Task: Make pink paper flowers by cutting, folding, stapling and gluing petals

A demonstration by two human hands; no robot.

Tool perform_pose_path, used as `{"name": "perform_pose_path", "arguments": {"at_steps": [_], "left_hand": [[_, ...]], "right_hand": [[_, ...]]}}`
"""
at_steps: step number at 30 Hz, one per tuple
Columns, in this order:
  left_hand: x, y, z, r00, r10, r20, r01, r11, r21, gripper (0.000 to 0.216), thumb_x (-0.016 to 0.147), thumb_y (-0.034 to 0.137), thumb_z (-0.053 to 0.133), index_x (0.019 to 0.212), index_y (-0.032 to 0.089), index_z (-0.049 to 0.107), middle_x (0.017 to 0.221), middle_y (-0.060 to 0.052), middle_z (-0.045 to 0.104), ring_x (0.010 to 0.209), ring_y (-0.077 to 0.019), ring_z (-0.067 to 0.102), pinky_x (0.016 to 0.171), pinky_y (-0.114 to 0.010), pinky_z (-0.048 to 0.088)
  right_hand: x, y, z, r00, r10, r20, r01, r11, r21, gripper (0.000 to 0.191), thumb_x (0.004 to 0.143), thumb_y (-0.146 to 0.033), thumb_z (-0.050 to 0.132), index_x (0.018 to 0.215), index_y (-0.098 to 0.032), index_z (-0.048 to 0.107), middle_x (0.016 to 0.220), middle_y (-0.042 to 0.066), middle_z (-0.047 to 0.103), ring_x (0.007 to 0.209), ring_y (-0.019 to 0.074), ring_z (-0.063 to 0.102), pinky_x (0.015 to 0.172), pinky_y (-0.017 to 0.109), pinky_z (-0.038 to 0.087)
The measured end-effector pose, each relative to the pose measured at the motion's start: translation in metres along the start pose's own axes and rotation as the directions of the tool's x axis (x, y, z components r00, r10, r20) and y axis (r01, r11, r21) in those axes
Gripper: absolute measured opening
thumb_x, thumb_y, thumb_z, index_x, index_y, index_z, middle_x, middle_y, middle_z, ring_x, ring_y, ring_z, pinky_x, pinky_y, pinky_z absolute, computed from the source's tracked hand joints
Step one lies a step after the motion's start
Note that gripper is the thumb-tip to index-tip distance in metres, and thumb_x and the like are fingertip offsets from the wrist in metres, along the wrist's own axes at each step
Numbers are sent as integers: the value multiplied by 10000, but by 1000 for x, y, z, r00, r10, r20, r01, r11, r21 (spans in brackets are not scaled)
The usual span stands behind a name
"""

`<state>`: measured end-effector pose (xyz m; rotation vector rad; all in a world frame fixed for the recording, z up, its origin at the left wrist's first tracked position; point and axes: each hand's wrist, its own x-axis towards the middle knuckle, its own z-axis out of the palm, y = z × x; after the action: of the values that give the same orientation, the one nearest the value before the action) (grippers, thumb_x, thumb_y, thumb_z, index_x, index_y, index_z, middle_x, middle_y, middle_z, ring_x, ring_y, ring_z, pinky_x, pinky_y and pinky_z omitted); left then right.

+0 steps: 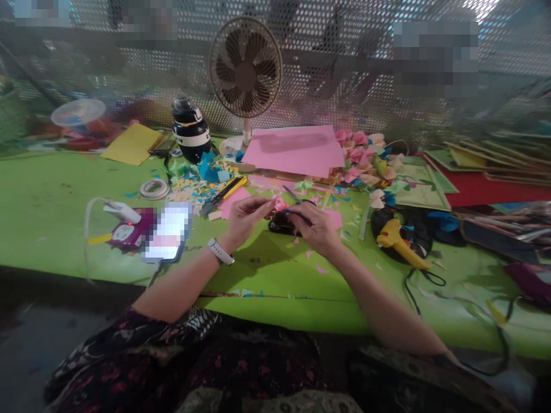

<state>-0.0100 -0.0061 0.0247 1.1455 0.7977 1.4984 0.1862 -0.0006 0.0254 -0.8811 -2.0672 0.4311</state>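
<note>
Over a green table [55,218], left grip [245,219] pinching pink paper [280,203]; right grip [317,226] holding a slim, dark tool [300,216]

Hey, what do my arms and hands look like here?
Your left hand and right hand are ungloved. A white band, perhaps a watch strap, circles the left wrist; no band shows on the right. A dark sleeve with pinkish patterning ends near the left elbow; the right forearm is uncovered.
</note>
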Motion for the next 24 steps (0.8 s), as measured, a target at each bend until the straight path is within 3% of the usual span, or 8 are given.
{"name": "perform_pose_path", "arguments": {"at_steps": [3, 9, 20, 24], "left_hand": [[0, -2, 0, 1000, -3, 6, 2, 1000, 1, 312, 665, 448, 863, 779, 174, 768, 680, -27, 725, 569, -102, 633, 577, -243, 538], [-1, -2, 1, 998, 51, -47, -50, 998, 31, 320, 646, 436, 874, 649, 159, 714, 572, 2, 673, 504, -76, 589, 522, -204, 496], [0, -8, -3, 998, 54, 9, -54, 999, 5, 258, 692, 399, 858, 783, 174, 769, 677, -20, 727, 567, -91, 639, 568, -216, 531], [0, -4, -2, 999, 50, -16, -49, 999, 19, 276, 670, 412, 868, 728, 166, 756, 626, -12, 703, 528, -84, 613, 546, -214, 522]], "right_hand": [[0, 0, 1, 1000, -9, -4, 9, 1000, -26, 190, 983, -329, 536, 1000, -224, 694, 926, 68, 714, 850, 198, 684, 774, 353, 570], [-4, -5, 5, 999, 19, -46, -23, 996, -88, 188, 946, -369, 606, 1057, -229, 666, 987, 72, 719, 889, 218, 687, 774, 356, 562], [0, -1, 3, 998, -44, -35, 41, 997, -63, 170, 992, -322, 523, 995, -234, 669, 922, 60, 710, 868, 200, 672, 772, 342, 553], [-2, -4, 3, 999, -24, -35, 21, 998, -64, 167, 949, -358, 601, 1039, -230, 663, 950, 67, 707, 880, 216, 674, 772, 355, 559]]}}
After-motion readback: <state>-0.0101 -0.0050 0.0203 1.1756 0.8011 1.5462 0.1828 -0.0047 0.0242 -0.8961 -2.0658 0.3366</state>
